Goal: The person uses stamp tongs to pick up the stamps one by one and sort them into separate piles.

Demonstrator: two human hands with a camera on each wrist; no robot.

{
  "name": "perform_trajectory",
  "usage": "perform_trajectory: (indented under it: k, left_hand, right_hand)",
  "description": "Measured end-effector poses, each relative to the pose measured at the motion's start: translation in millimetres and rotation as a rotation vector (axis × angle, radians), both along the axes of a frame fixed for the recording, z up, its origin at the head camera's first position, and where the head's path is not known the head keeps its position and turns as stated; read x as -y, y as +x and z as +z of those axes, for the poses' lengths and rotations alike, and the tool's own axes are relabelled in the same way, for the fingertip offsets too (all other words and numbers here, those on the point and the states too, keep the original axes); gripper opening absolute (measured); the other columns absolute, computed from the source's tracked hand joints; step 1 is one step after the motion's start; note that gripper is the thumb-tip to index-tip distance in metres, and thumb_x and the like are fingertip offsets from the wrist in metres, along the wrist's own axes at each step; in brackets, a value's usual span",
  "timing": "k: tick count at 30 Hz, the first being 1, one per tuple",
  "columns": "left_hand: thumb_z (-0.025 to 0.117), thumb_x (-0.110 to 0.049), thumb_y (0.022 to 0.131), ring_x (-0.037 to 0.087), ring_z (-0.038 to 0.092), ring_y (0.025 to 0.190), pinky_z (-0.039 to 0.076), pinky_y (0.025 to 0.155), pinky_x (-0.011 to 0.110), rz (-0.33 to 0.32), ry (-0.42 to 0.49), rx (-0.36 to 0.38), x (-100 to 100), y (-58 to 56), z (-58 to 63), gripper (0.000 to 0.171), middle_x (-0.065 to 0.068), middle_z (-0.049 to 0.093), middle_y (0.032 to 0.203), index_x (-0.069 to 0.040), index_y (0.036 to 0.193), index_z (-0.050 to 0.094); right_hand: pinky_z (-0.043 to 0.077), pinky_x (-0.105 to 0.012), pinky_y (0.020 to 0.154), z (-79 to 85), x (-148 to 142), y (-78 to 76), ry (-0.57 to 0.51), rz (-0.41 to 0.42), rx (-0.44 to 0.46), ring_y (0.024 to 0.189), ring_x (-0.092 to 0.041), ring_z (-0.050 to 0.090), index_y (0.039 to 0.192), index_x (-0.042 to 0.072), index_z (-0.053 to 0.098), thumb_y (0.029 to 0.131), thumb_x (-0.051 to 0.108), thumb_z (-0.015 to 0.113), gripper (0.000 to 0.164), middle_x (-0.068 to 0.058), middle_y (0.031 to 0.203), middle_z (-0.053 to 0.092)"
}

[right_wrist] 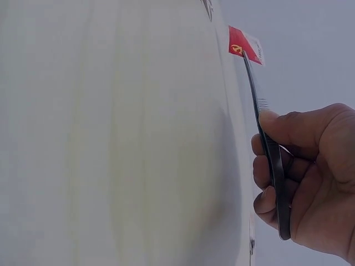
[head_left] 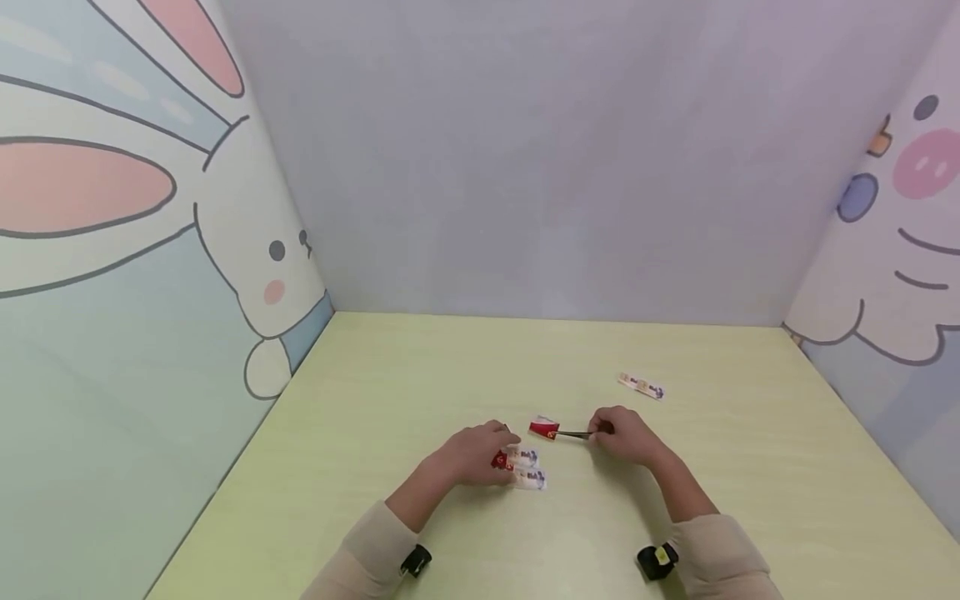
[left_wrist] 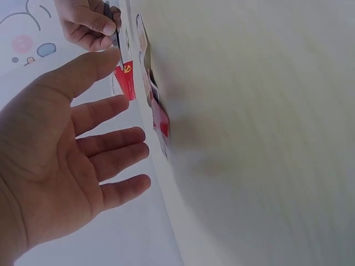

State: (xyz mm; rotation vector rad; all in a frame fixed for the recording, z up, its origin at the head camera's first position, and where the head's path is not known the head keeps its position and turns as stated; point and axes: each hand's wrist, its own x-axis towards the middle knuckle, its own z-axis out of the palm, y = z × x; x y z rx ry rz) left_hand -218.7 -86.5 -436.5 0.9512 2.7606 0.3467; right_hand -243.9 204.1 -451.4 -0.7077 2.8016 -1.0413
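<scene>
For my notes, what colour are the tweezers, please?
The tweezers look black, seen best in the right wrist view.

Has pale yellow tabletop (head_left: 375,367) below, greyish backdrop (head_left: 525,167) behind, cartoon rabbit (head_left: 240,233) on left wall (head_left: 105,417), pink-snouted cartoon animal (head_left: 888,250) on right wall (head_left: 907,400).

We see tweezers (head_left: 573,434) in right hand (head_left: 624,435), paper piece (head_left: 542,429) at tips, between hands; two strips (head_left: 531,479) on worktop (head_left: 555,542) beside left hand (head_left: 474,454); another strip (head_left: 641,386) beyond right hand.

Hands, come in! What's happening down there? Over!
Right hand grips slim black metal tweezers; left hand, holding nothing, near thin white printed strips. Small red-and-white rectangular slip at the tweezers' tips. Nothing seen blocking it.
</scene>
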Motion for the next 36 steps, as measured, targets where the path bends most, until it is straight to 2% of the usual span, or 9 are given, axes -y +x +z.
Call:
perform_trajectory:
  k: [7, 14, 23, 36]
  left_hand:
    - [0.068, -0.039, 0.082, 0.014, 0.052, 0.105, 0.044, 0.086, 0.031, 0.004, 0.009, -0.016, 5.9, -1.5, 2.8, 0.05, -0.001, 0.054, 0.122, -0.017, 0.126, 0.058]
    - [0.07, -0.041, 0.079, 0.017, 0.05, 0.11, 0.044, 0.088, 0.035, 0.008, -0.039, -0.008, 10.8, 0.7, 0.2, 0.053, 0.0, 0.053, 0.127, -0.019, 0.126, 0.058]
    - [0.071, -0.041, 0.078, 0.017, 0.049, 0.108, 0.044, 0.085, 0.036, -0.014, -0.079, -0.03, 19.9, 0.9, -2.4, 0.054, 0.001, 0.052, 0.127, -0.018, 0.124, 0.058]
    - [0.071, -0.043, 0.077, 0.024, 0.042, 0.122, 0.038, 0.094, 0.048, 0.026, -0.064, -0.005, 28.9, -6.4, -11.1, 0.062, 0.005, 0.046, 0.135, -0.021, 0.132, 0.054]
  right_hand:
    - [0.038, -0.027, 0.058, 4.2, -6.4, -3.1, 0.013, -0.029, 0.005, 0.063, -0.012, 0.045, 0.079, 0.008, 0.061, 0.08, -0.001, 0.062, 0.009, 0.004, 0.07, 0.052]
    - [0.038, -0.027, 0.057, 2.2, -12.3, -3.8, 0.027, -0.001, -0.004, 0.063, -0.011, 0.044, 0.078, 0.008, 0.059, 0.08, -0.002, 0.061, 0.011, 0.004, 0.07, 0.051]
    - [0.04, -0.027, 0.058, -2.0, -19.5, -13.2, 0.03, -0.014, 0.002, 0.064, -0.01, 0.045, 0.079, 0.006, 0.061, 0.081, 0.001, 0.063, 0.006, 0.004, 0.071, 0.053]
    - [0.04, -0.028, 0.059, 0.7, -26.5, -25.0, 0.029, -0.02, -0.003, 0.065, -0.013, 0.046, 0.079, -0.001, 0.061, 0.082, 0.001, 0.063, 0.004, 0.001, 0.072, 0.055]
